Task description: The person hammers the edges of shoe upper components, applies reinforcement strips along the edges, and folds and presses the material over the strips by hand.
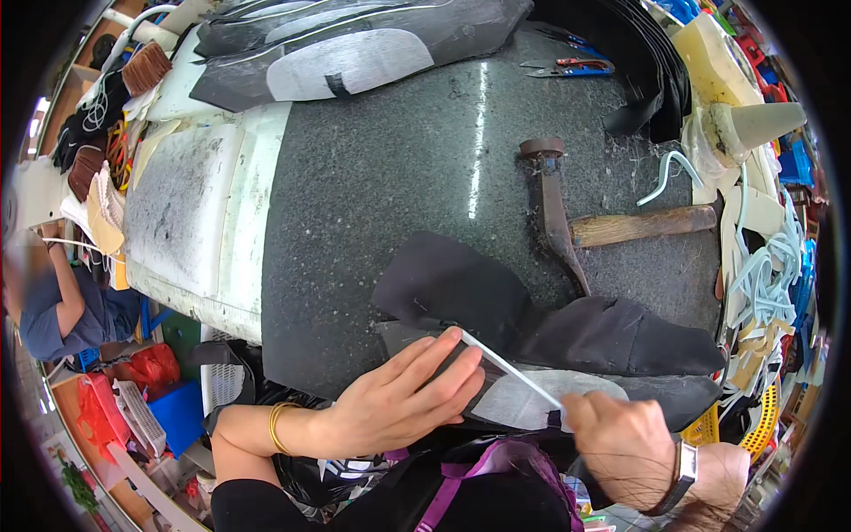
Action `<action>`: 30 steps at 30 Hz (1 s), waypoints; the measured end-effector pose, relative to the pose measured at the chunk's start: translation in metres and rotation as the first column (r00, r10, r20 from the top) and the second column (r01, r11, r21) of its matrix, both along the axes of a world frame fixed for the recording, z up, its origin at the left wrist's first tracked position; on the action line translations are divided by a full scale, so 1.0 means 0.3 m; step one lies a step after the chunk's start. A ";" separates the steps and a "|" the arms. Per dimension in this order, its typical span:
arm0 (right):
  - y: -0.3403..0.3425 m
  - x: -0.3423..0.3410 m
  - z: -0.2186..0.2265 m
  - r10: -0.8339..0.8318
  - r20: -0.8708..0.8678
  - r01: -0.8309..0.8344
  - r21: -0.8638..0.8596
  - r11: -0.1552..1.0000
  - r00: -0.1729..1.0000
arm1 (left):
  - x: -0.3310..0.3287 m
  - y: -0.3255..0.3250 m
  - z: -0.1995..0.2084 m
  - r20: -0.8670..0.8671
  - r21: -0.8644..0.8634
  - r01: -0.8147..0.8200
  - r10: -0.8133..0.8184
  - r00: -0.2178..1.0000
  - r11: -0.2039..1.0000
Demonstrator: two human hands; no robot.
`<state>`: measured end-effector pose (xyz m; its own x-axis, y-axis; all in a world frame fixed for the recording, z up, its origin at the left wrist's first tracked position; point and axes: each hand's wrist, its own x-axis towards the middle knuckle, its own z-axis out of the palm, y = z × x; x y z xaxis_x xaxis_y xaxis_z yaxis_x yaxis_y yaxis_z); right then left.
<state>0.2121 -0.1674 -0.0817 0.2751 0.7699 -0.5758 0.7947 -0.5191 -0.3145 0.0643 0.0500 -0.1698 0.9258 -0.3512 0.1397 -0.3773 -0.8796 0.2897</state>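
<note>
A narrow white strip runs straight between my two hands. My left hand has its fingers extended, and the strip's far end is at the index fingertip; the thumb is hidden. My right hand, wearing a watch, is closed around the near end. Under the strip lies a dark shoe-upper-like piece with a pale grey oval patch, at the bench's front edge. Black flaps of material fold up behind it, onto the stone slab.
A hammer with a wooden handle lies on the dark stone slab. Thread snips and stacked dark pieces are at the back. Pale blue strips hang at right. Another person sits at far left.
</note>
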 end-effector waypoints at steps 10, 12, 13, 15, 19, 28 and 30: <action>-0.041 0.131 -0.127 -0.335 -0.441 0.411 0.086 0.908 0.833 | 0.008 -0.086 0.034 -0.093 0.016 -0.171 0.172 0.981 0.985; -0.026 0.138 -0.136 -0.340 -0.465 0.425 0.088 0.901 0.817 | 0.024 -0.122 0.038 -0.015 0.062 -0.253 0.255 0.967 0.965; -0.014 0.140 -0.136 -0.332 -0.453 0.416 0.097 0.904 0.827 | 0.031 -0.127 0.050 -0.018 0.061 -0.260 0.262 0.965 0.964; -0.014 0.144 -0.138 -0.340 -0.431 0.415 0.089 0.906 0.836 | 0.065 -0.144 0.084 -0.069 0.238 -0.268 0.291 0.954 0.934; -0.025 0.129 -0.156 -0.327 -0.440 0.434 0.166 0.885 0.836 | 0.080 -0.242 0.068 0.182 0.238 -0.276 0.236 0.955 0.931; -0.181 0.055 -0.102 -0.142 -0.198 0.184 0.211 0.960 0.970 | 0.205 -0.144 0.176 -0.161 0.437 0.458 -0.434 0.886 0.774; -0.220 0.046 -0.112 -0.194 -0.193 0.230 0.187 0.955 0.962 | 0.219 -0.139 0.181 -0.179 0.387 0.482 -0.449 0.875 0.786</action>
<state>0.2258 -0.2334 -0.1153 0.3561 0.8112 -0.4639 0.5983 -0.5793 -0.5536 0.1301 0.0083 -0.1155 0.6364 -0.7512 -0.1753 -0.7642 -0.6448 -0.0113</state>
